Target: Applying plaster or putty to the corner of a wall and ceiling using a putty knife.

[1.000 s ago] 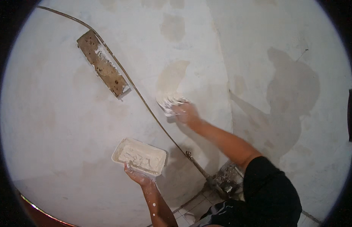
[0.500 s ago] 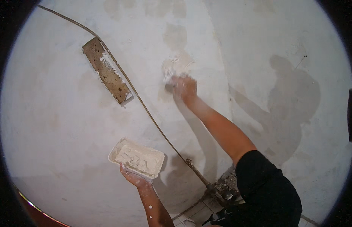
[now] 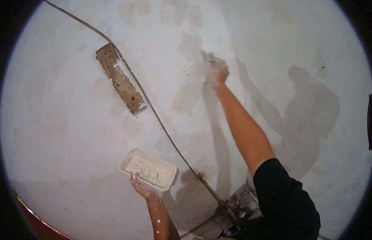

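Observation:
My left hand [image 3: 148,191], dusted with white, grips a pale rectangular tub [image 3: 126,164] from below. Cream-coloured putty [image 3: 148,170] fills the tub, its surface ridged. Farther up, my right hand [image 3: 218,72] is closed round a putty knife [image 3: 208,57], which is blurred by motion and against the white wall [image 3: 154,124]. Left of that hand lies a small rough dab of putty [image 3: 188,72]. Damp-looking beige patches [image 3: 186,98] show below it and above it.
A thin pipe or cable [image 3: 154,114] runs diagonally across the wall. Beside it juts a rough brown block [image 3: 120,78] smeared with white. At the lower right, rubble [image 3: 244,200] sits by floor tiles [image 3: 206,228]. A thin wire [image 3: 319,73] sticks out at right.
My right hand has swept up and to the right with the putty knife, leaving a smoother patch where wet putty was. The left hand still holds the tub in nearly the same place.

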Demonstrator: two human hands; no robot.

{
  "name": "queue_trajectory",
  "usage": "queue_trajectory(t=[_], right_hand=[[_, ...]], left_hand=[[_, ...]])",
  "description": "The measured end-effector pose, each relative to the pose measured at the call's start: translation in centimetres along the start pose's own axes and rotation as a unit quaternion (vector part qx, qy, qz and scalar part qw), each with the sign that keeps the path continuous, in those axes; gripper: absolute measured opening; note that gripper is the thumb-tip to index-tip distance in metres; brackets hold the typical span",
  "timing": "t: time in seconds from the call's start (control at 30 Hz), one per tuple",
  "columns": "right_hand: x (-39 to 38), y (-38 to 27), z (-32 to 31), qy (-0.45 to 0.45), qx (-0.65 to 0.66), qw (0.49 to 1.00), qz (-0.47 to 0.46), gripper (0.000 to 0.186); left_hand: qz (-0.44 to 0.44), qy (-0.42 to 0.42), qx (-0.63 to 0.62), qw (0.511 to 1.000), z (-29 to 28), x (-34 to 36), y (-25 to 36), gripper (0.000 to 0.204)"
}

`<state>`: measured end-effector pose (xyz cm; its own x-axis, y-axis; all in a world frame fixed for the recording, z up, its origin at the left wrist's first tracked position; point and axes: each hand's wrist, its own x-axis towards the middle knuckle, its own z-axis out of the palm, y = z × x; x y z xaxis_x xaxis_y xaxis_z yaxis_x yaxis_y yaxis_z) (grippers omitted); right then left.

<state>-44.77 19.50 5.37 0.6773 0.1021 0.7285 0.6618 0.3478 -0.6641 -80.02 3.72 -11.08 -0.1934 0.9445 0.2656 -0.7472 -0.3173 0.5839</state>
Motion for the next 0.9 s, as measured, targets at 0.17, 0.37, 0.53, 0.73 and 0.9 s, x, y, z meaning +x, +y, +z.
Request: queue_trajectory(t=[0.17,0.37,0.53,0.73,0.9], right_hand=[[-13.9,-2.7,-0.8,-0.253,0.059,0.918,-0.3,0.02],[-12.7,6.5,-3.5,-0.418,-0.007,0.815,-0.402,0.02],[-1.2,11.3,-0.4,-0.053,0.062,0.995,-0.053,0.017],[-7.5,0.0,2.2,-0.116,-0.089,0.984,-0.106,0.017],[-19.1,-0.4,-4.2,-0.373,0.048,0.884,-0.279,0.029]], left_hand=[[0.027,0.014,0.006,1.0,0.5,-0.9,1.2,0.062],[0.033,0.003,0.003,0.999,-1.1,0.6,0.7,0.061],[0.072,-0.008,0.001,0.997,-1.0,-0.4,0.1,0.062],[0.094,0.046,0.011,0.994,-2.8,0.4,-0.7,0.064],[0.054,-0.015,0.025,0.998,-5.3,1.6,1.1,0.062]])
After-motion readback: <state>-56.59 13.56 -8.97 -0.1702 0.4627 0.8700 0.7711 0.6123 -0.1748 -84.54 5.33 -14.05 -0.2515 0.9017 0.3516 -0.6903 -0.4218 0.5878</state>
